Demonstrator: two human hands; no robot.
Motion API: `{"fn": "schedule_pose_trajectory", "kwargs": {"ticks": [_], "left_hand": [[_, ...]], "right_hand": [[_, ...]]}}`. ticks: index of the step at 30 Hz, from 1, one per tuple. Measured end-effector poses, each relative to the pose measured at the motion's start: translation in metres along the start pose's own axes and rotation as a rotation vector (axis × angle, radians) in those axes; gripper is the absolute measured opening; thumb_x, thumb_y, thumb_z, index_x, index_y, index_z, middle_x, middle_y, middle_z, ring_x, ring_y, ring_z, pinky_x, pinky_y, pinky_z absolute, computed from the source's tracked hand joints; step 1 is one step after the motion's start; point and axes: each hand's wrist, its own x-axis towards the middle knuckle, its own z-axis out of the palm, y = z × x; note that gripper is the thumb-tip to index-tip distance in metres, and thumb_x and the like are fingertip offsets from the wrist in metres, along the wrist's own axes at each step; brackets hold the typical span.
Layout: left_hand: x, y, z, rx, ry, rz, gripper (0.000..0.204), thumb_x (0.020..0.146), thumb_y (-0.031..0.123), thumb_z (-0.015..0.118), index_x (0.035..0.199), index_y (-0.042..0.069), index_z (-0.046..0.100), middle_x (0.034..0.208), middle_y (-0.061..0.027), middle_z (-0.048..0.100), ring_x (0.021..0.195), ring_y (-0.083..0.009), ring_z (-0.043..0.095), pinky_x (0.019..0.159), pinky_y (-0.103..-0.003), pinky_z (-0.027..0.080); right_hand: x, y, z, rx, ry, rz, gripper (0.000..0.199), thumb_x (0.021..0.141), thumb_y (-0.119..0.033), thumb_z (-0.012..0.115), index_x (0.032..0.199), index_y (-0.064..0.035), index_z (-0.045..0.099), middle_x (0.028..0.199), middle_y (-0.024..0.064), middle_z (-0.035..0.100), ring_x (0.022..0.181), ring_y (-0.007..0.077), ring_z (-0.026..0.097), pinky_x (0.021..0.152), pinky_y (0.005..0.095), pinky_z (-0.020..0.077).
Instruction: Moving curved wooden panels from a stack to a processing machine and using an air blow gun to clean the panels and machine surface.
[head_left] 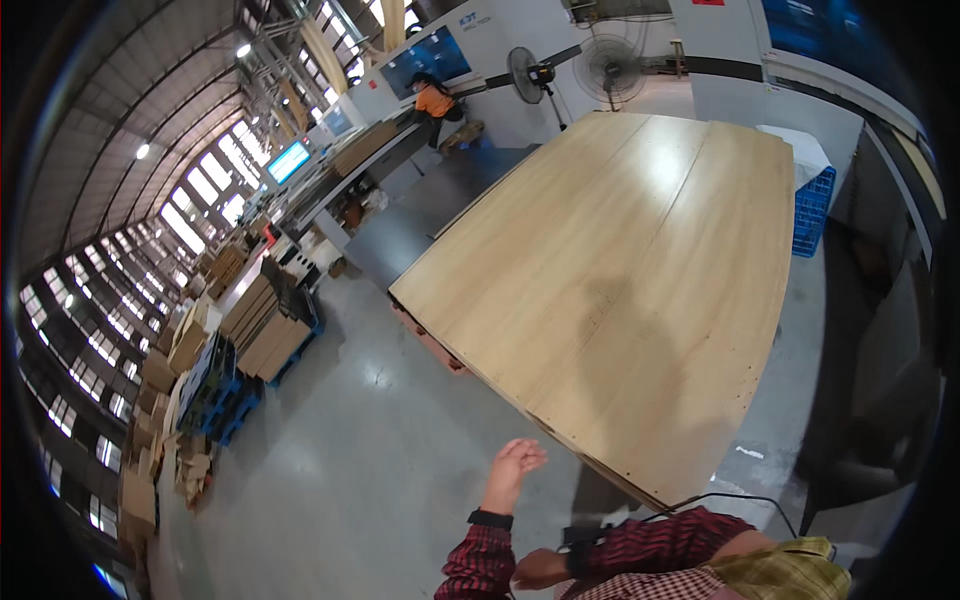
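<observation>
My left hand is raised just off the near left edge of a large pale wood-grain panel. Its fingers are loosely bent and slightly apart, with nothing between them, and it does not touch the panel. Lower down, my right hand lies in front of my body, the arm bent across from the right. That hand is dark and its fingers do not show clearly. The panel forms the top of a low stack on a reddish pallet. My shadow falls across its near part.
A blue plastic crate stands beyond the panel's right side, with two fans behind. Stacked boards on blue pallets line the left. A person in orange bends by a machine. A yellow-green cloth hangs beside me.
</observation>
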Motion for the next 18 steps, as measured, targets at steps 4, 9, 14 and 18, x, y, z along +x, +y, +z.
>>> {"fn": "schedule_pose_trajectory", "kwargs": {"ticks": [4, 9, 14, 18], "left_hand": [[0.049, 0.011, -0.009, 0.155, -0.115, -0.019, 0.020, 0.088, 0.016, 0.048, 0.099, 0.000, 0.054, 0.084, -0.0111, 0.062, 0.071, -0.0175, 0.061, 0.065, -0.026, 0.047], [0.086, 0.024, -0.022, 0.334, -0.239, 0.015, 0.025, 0.086, 0.015, 0.049, 0.105, -0.001, 0.052, 0.085, -0.0115, 0.062, 0.071, -0.0167, 0.061, 0.066, -0.026, 0.048], [0.115, 0.019, -0.023, 0.490, -0.246, 0.101, 0.033, 0.083, 0.010, 0.051, 0.114, -0.002, 0.049, 0.078, -0.0070, 0.059, 0.065, -0.0142, 0.059, 0.056, -0.025, 0.049], [0.129, 0.017, -0.036, 0.642, -0.274, 0.231, 0.041, 0.081, 0.008, 0.052, 0.120, -0.004, 0.045, 0.075, -0.0060, 0.054, 0.063, -0.0130, 0.058, 0.051, -0.025, 0.049]], "right_hand": [[-0.035, 0.018, -0.027, 0.107, 0.335, 0.280, 0.030, 0.085, -0.034, 0.046, 0.097, -0.0091, 0.058, 0.088, 0.0152, 0.062, 0.084, 0.0359, 0.059, 0.070, 0.0470, 0.0463], [-0.114, 0.006, -0.037, 0.097, 0.842, 0.637, 0.032, 0.086, -0.036, 0.047, 0.104, -0.0125, 0.059, 0.097, 0.0112, 0.062, 0.085, 0.0320, 0.060, 0.068, 0.0408, 0.0486], [-0.166, -0.019, -0.006, 0.010, 1.336, 0.984, 0.019, 0.081, -0.024, 0.058, 0.090, -0.0073, 0.062, 0.082, 0.0135, 0.063, 0.074, 0.0316, 0.060, 0.063, 0.0394, 0.0482], [-0.188, -0.050, -0.003, -0.158, 1.681, 1.333, 0.016, 0.078, -0.019, 0.060, 0.088, -0.0061, 0.061, 0.078, 0.0121, 0.060, 0.068, 0.0305, 0.059, 0.059, 0.0383, 0.0476]]}}
